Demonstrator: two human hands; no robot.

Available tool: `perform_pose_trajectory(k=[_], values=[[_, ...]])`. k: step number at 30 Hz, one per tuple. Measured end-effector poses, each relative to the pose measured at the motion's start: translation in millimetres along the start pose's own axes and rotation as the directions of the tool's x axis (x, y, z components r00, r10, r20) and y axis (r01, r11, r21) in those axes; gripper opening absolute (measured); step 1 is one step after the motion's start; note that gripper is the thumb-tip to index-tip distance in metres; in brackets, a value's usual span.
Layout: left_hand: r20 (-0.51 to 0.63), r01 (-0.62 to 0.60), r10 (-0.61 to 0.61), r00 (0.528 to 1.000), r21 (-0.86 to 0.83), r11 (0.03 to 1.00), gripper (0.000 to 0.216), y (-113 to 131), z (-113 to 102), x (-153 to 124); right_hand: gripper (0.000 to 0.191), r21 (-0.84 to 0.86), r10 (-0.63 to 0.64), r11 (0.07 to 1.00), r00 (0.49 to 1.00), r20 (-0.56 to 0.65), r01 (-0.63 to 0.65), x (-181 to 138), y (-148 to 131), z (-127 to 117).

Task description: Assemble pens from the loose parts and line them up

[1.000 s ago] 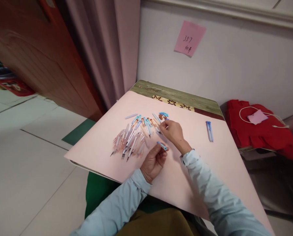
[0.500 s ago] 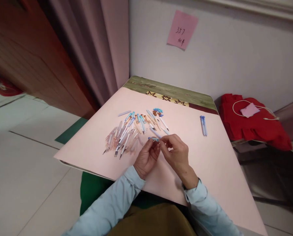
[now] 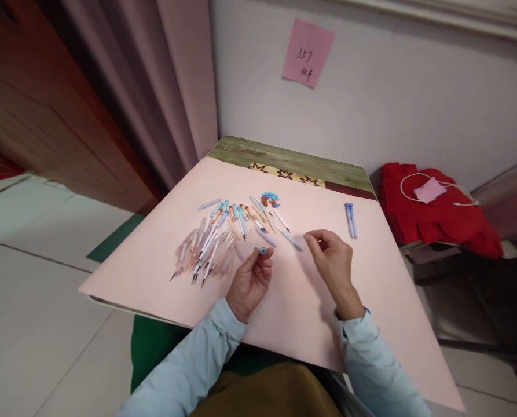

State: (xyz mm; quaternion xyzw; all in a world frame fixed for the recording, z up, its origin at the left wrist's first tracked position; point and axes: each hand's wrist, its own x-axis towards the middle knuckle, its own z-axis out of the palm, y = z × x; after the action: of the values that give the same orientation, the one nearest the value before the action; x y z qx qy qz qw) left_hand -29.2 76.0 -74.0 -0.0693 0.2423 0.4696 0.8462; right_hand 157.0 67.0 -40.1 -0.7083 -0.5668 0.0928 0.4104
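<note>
My left hand (image 3: 250, 284) is closed around a small blue pen part (image 3: 263, 251), its round open end turned up between thumb and fingers. To the right of it, my right hand (image 3: 333, 260) hovers over the table with thumb and forefinger pinched together; whatever they hold is too small to make out. A light-blue pen barrel (image 3: 290, 238) and a lavender barrel (image 3: 266, 236) lie just beyond my hands. Farther left spreads a pile of white pen refills (image 3: 210, 249) and clear pieces, with blue and orange pen sections (image 3: 236, 213) behind it.
Small blue and brown toppers (image 3: 270, 198) sit behind the pile. Two blue pens (image 3: 351, 220) lie side by side at the right of the pink-covered table (image 3: 397, 324). Beyond the right edge is a red cloth (image 3: 432, 226) with a white cord. A pink note (image 3: 308, 53) hangs on the wall.
My hands have moved apart: the right one has drawn away to the right from the pen part, which stays in my left hand and now points end-up. The view has shifted slightly.
</note>
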Motion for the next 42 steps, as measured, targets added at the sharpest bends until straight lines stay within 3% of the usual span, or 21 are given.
perform_pose_trajectory(k=[4, 7, 11, 14, 17, 22, 25, 29, 35, 42], values=[[-0.04, 0.018, -0.02, 0.999, -0.031, 0.999, 0.026, 1, -1, -1, 0.024, -0.204, 0.081, 0.977, 0.989, 0.125, -0.054, 8, 22, 4], [-0.028, 0.03, -0.031, 0.999, -0.029, 0.999, 0.026, 0, 3, 0, 0.024, -0.302, 0.038, 0.953, 0.986, 0.164, 0.014, 3, 22, 19], [0.026, 0.006, -0.005, 1.0, -0.03, 1.0, 0.025, -1, 25, 9, 0.02, -0.388, -0.046, 0.916, 0.988, 0.147, 0.1, -2, 25, 37], [0.089, -0.036, 0.04, 0.995, -0.043, 0.998, 0.026, 1, 42, 25, 0.016, -0.334, -0.053, 0.939, 0.995, 0.081, 0.077, -1, 31, 42], [0.087, -0.1, 0.104, 0.991, -0.045, 0.994, 0.027, 4, 47, 40, 0.015, -0.169, -0.04, 0.985, 0.997, -0.063, 0.029, 0, 31, 37], [0.007, -0.167, 0.167, 0.986, 0.037, 0.985, 0.026, 5, 34, 49, 0.01, 0.063, -0.25, 0.959, 0.932, -0.263, 0.275, -8, 13, 15], [0.017, -0.186, 0.185, 0.983, 0.092, 0.978, 0.025, 3, 29, 50, 0.011, 0.065, -0.375, 0.913, 0.892, -0.253, 0.403, -12, 2, 6], [0.1, -0.251, 0.237, 0.966, 0.171, 0.953, 0.016, 0, 24, 53, 0.014, 0.011, -0.457, 0.883, 0.864, -0.211, 0.469, -15, 0, 6], [0.176, -0.345, 0.305, 0.936, 0.293, 0.892, 0.019, -4, 25, 51, 0.012, -0.028, -0.455, 0.888, 0.868, -0.197, 0.459, -16, 3, 8], [0.155, -0.344, 0.311, 0.938, 0.306, 0.888, 0.022, -2, 24, 49, 0.015, -0.012, -0.462, 0.881, 0.853, -0.243, 0.473, -19, -1, 7]])
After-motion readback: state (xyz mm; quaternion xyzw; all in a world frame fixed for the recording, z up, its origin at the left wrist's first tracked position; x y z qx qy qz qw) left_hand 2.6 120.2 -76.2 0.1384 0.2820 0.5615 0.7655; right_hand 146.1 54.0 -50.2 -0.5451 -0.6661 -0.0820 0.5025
